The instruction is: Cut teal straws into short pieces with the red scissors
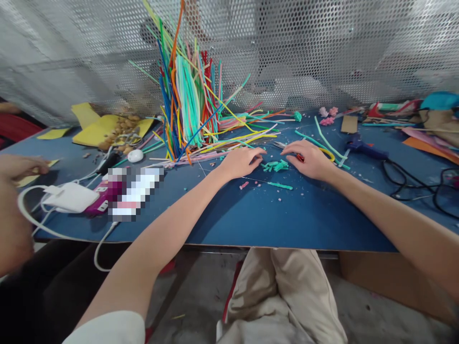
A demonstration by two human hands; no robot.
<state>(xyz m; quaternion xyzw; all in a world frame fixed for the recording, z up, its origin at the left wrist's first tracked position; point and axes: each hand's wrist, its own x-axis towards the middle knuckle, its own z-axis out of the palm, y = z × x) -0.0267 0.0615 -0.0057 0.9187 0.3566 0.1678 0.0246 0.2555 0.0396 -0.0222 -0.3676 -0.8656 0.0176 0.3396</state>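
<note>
Small cut teal pieces [275,166] lie in a pile on the blue table [215,215], between my two hands. My left hand [244,162] rests at the pile's left side, its fingers curved and apart, with nothing seen in it. On the other side, my right hand [304,157] is closed around scissors [300,157] with red on the handle; their tips point left, beyond the pile. Nearer to me lies a teal fuzzy stick [280,186] with a thin wire running left from it. Pink bits [244,185] are scattered beside it.
A tall bundle of coloured fuzzy sticks [188,100] stands behind my left hand. At left are a phone [136,193], a white charger [71,197], cables and another person's hand [25,167]. A blue glue gun [366,147] with a black cord lies at right.
</note>
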